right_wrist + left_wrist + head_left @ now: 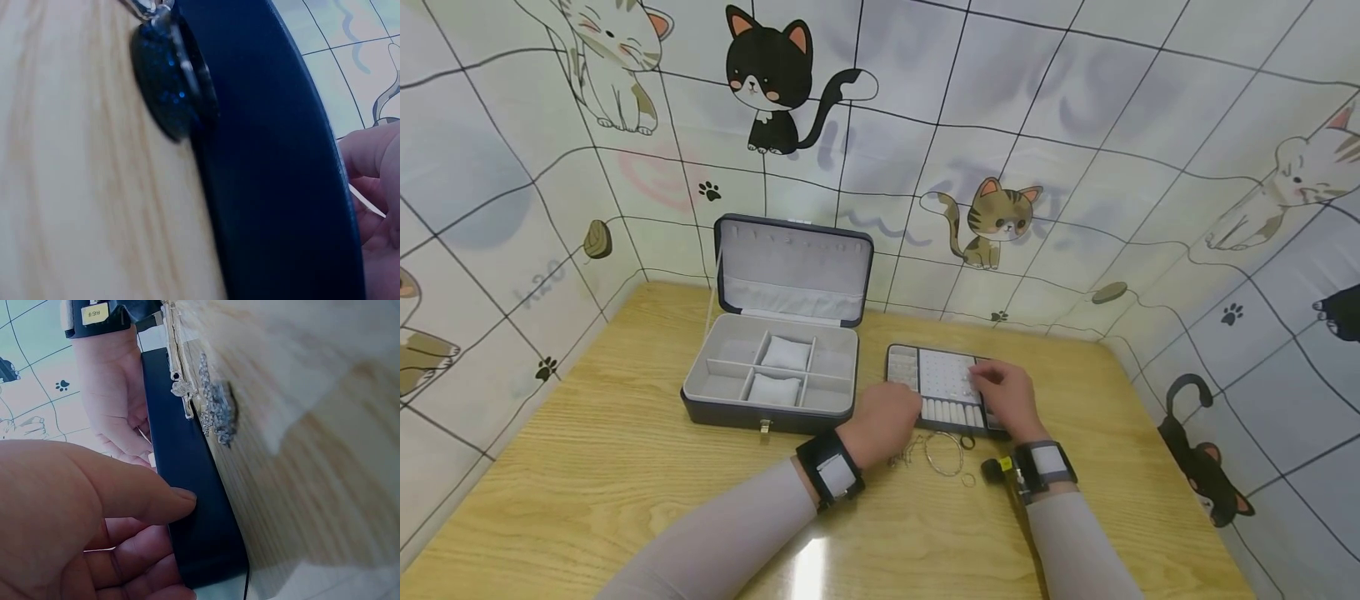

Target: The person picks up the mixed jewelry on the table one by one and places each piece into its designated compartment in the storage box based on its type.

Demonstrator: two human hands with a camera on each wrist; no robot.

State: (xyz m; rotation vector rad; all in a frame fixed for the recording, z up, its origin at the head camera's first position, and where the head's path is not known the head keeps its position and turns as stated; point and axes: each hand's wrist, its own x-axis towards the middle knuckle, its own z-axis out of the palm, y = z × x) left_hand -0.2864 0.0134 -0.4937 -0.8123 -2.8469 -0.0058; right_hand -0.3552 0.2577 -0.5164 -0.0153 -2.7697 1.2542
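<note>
A shallow jewelry tray (950, 375) with a dark outer wall lies on the table. It has a white board with small holes and a row of ring rolls. My left hand (883, 421) grips its near left corner; in the left wrist view the thumb (178, 503) presses the front wall and the fingers curl over the rim. My right hand (1009, 398) is over the tray's right part, thumb and forefinger close together at the board's edge. Whether something small is between those fingertips cannot be made out. In front lie a bangle (943, 454) and a dark glittery ring (165, 81).
Left of the tray stands an open jewelry box (730, 414) with divided compartments and two white cushions. Silvery jewelry (219, 412) lies by the tray's front, and a thin ring (968, 480) is near the bangle. A cat-patterned wall covering (895, 167) encloses the table's back and sides.
</note>
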